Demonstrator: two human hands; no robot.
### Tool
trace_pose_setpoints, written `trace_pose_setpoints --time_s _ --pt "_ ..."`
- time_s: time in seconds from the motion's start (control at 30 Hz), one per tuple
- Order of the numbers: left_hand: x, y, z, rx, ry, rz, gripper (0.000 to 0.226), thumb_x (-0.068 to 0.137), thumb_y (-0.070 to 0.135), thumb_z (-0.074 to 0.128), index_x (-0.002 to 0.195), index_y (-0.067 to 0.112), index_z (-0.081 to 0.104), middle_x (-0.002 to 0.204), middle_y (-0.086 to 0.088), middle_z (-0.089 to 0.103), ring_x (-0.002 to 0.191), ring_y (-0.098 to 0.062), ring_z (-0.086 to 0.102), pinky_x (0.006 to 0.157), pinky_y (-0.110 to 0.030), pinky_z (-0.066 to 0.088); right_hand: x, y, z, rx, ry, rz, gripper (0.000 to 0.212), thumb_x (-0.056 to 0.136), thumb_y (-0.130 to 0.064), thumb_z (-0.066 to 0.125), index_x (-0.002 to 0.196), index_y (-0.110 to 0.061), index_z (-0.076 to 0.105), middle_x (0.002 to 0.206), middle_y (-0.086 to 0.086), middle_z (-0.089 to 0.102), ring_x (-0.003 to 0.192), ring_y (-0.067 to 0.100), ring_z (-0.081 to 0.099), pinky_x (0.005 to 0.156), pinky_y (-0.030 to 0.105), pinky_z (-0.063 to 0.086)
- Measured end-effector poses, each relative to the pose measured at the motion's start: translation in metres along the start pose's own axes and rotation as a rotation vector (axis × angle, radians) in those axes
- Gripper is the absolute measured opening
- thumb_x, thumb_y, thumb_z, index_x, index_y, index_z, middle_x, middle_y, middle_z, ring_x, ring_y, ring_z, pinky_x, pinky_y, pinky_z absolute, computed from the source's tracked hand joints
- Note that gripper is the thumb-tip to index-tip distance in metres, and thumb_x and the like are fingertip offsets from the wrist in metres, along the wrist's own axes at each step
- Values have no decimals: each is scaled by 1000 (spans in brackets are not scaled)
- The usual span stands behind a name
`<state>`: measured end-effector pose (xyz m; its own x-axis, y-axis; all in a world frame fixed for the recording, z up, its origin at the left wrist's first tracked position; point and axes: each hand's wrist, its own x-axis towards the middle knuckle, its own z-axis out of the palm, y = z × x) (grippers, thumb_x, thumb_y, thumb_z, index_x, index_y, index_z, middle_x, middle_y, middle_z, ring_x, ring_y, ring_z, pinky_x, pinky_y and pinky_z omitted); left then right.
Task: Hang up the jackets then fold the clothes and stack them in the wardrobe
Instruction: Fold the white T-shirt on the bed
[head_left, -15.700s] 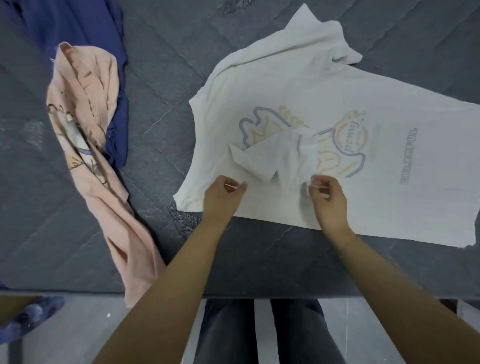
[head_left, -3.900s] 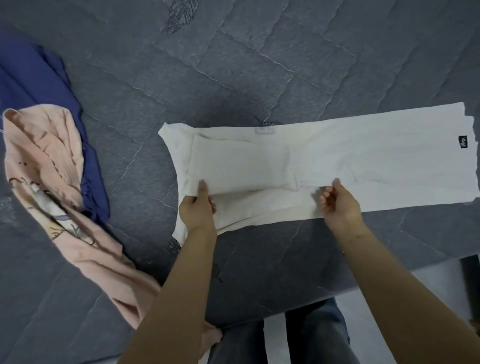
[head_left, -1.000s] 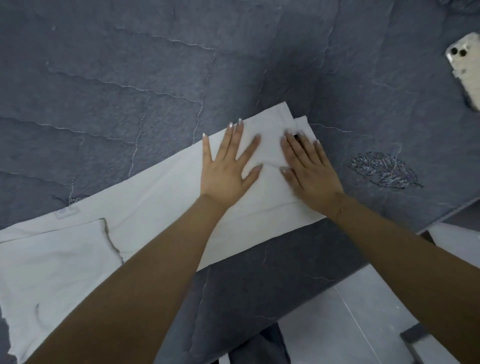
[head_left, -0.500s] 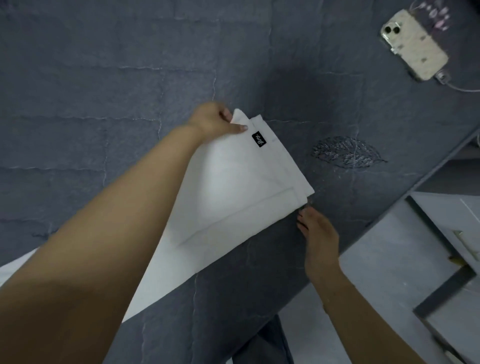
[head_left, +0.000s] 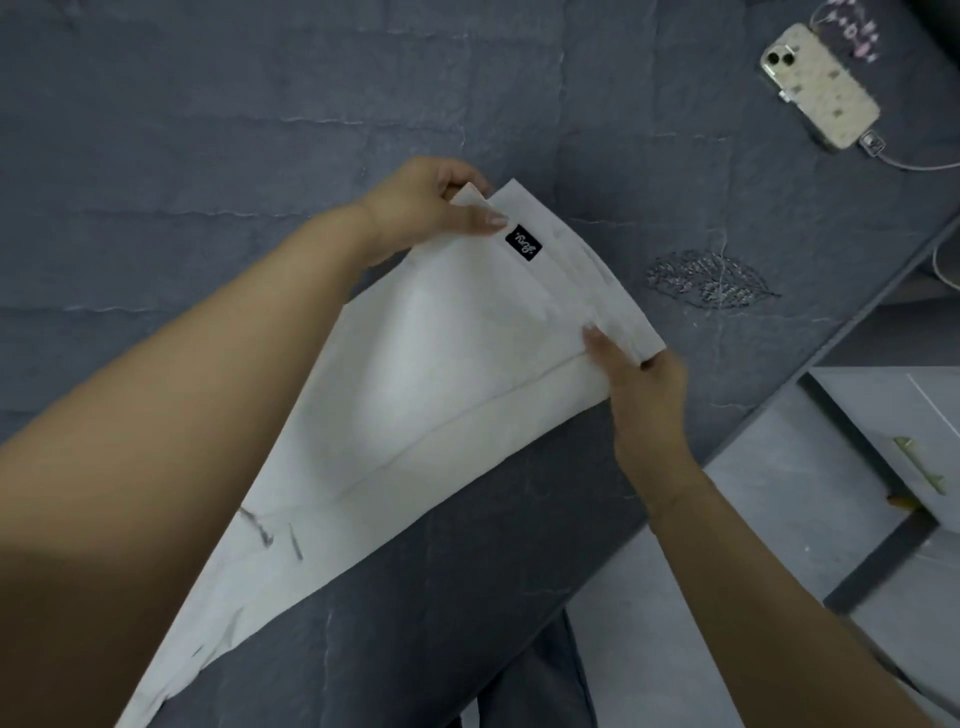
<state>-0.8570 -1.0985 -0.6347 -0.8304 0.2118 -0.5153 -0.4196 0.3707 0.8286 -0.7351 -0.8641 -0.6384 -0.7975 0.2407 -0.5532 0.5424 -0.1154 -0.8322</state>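
Left hand (head_left: 426, 205) and right hand (head_left: 636, 374) are pinching the white shirt's (head_left: 447, 364) hem corners; its far end is hiding behind the left arm.

Items counted:
- One white folded garment (head_left: 441, 374), laid across the middle, bearing one black label (head_left: 523, 242).
- One grey quilt (head_left: 260, 104), with one embroidered leaf (head_left: 711, 280) at right.
- One phone (head_left: 821, 85), far right, with one cable (head_left: 914, 165) attached.
- Two hands: one left hand (head_left: 421, 205), one right hand (head_left: 644, 384).
- One drawer handle (head_left: 917, 465), near right.
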Motion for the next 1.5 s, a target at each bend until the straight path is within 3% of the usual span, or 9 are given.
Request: trace_pose_setpoints --time_s 0.43,0.53,0.67,0.83,1.0,1.1,1.2,1.4,1.5 --pt "-299 -117 -156 291 163 47 15 74 9 81 87 12 74 81 3 71 74 3 61 75 -11 47 -269 84 147 -419 -480 -434 11 92 -14 65 94 -24 64 80 -15 61 72 4 60 65 14 45" --pt "-366 -189 -173 502 269 85 19 75 8 81 93 4 76 96 -10 72 91 -20 64 87 -31 46 -316 148 184 -578 -571 -497 7 93 -17 63 99 -15 66 85 -4 61 75 5 57 67 14 45" --pt "-433 -295 -172 628 439 61 20 76 -9 72 90 5 77 101 -13 71 93 -36 61 84 -30 40 -343 225 220 -868 -705 -626 11 92 -15 64 101 -12 68 87 0 62 77 13 58 64 18 41" --pt "-454 -364 -151 668 561 20 31 80 -11 61 97 8 78 118 -17 66 107 -42 58 92 -47 46 -352 281 241 -1237 -965 -738 39 84 -21 67 121 -10 64 113 6 59 104 27 55 86 41 51" --pt "-450 -374 -142 510 782 -50 35 82 -5 46 100 7 74 126 -13 61 117 -36 53 101 -51 40 -357 293 221 -1291 -1100 -898 64 76 -17 58 139 -10 50 146 10 43 137 28 34 117 46 29" --pt "-430 -374 -152 351 786 -189 32 91 25 62 120 11 61 128 -10 55 120 -29 49 102 -43 39 -355 298 215 -1383 -1062 -985 80 79 -12 52 154 -10 24 163 7 15 151 25 11 122 46 14" --pt "-411 -377 -161 297 639 -331 52 86 49 67 124 15 57 127 -10 52 119 -25 46 98 -33 40 -353 300 228 -1460 -975 -1004 78 83 -13 64 152 -9 28 161 8 20 149 28 16 119 50 19" --pt "-409 -372 -165 -10 516 -387 30 89 38 69 78 13 54 90 -8 60 85 -17 54 71 -30 43 -352 281 244 -1070 -961 -728 46 90 3 60 134 -7 57 140 7 55 132 23 50 114 38 34" --pt "-426 -358 -153 -73 502 -438 26 88 37 70 85 18 52 90 0 58 82 -12 53 66 -26 42 -356 249 227 -927 -843 -420 33 96 -2 53 127 -10 61 98 -3 70 81 3 59 75 23 46"
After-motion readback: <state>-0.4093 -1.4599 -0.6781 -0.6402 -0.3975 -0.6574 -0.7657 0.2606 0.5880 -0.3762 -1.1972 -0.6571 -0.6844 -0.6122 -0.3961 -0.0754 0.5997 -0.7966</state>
